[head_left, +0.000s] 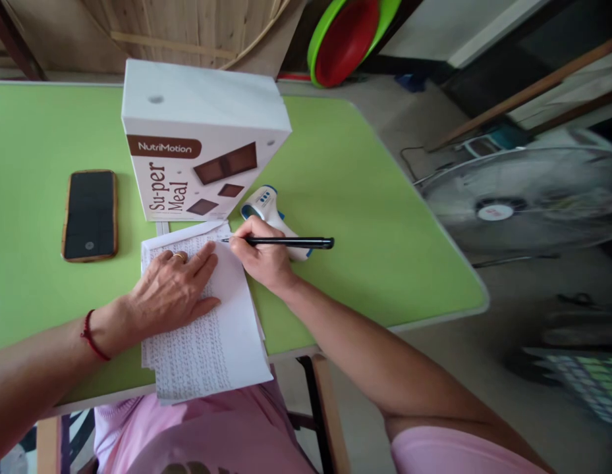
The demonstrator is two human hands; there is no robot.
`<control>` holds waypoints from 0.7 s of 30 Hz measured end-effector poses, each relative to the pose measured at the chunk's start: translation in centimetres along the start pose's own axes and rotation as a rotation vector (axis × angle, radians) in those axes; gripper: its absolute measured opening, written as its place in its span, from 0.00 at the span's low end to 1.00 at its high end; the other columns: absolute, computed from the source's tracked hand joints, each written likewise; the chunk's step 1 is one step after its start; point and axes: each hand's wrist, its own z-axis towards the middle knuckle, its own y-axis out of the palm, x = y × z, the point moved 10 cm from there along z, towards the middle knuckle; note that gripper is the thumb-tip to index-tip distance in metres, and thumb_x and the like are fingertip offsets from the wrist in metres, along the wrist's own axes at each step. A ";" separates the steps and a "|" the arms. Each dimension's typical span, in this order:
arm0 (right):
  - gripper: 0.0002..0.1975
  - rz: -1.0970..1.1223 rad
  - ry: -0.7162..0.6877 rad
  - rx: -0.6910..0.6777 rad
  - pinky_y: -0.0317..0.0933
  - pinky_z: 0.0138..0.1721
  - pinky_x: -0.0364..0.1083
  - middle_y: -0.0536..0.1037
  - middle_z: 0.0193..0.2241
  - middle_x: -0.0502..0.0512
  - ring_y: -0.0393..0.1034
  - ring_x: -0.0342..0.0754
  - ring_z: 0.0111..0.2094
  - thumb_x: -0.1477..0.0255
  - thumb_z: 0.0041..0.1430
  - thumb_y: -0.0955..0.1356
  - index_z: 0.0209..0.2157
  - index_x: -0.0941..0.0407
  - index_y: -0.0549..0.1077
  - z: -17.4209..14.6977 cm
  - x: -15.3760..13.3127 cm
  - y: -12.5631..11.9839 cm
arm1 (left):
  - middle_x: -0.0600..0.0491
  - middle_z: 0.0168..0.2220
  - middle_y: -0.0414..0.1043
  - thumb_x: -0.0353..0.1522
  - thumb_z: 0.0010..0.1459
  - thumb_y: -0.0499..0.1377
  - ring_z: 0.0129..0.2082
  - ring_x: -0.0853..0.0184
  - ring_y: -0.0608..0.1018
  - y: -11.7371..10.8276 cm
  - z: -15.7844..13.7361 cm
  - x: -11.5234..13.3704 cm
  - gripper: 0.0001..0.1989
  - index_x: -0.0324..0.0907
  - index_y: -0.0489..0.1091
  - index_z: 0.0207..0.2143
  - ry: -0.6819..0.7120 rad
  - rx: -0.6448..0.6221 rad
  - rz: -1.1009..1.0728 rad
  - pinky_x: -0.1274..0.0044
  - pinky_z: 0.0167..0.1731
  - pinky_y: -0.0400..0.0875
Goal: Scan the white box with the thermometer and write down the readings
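A black pen point(300, 242) is pinched in my right hand point(263, 253), its tip at the upper right part of a written sheet of paper point(236, 342). Rows of small handwriting cover much of the sheet, while its right side is blank. More sheets lie underneath, and the lower end hangs past the table's near edge. My left hand point(170, 289) rests flat on the paper, fingers stretched toward the pen tip. Just behind my right hand lies a white and blue infrared thermometer point(266, 203), partly hidden by the hand.
A white NutriMotion box point(207, 99) stands upright behind the paper. To the left, a phone point(91, 214) lies on the green table point(375, 217). On the floor at right is a fan point(503, 204); green and red basins point(348, 39) lean beyond the far edge.
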 end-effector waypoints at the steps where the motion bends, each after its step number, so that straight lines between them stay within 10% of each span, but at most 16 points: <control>1: 0.09 -0.004 0.002 -0.003 0.52 0.19 0.41 0.64 0.15 0.42 0.55 0.38 0.17 0.75 0.53 0.64 0.22 0.53 0.59 0.0 0.0 0.0 | 0.41 0.64 0.59 0.45 0.63 0.54 0.35 0.58 0.76 0.0 0.0 0.0 0.28 0.34 0.63 0.58 0.000 -0.003 -0.001 0.65 0.35 0.68; 21: 0.10 -0.042 0.035 0.075 0.54 0.20 0.42 0.65 0.15 0.43 0.56 0.39 0.17 0.75 0.52 0.64 0.21 0.52 0.59 -0.1 0.4 -0.8 | 0.39 0.64 0.59 0.44 0.64 0.53 0.36 0.58 0.76 -0.1 0.2 0.2 0.28 0.33 0.63 0.58 0.012 0.012 -0.001 0.64 0.36 0.69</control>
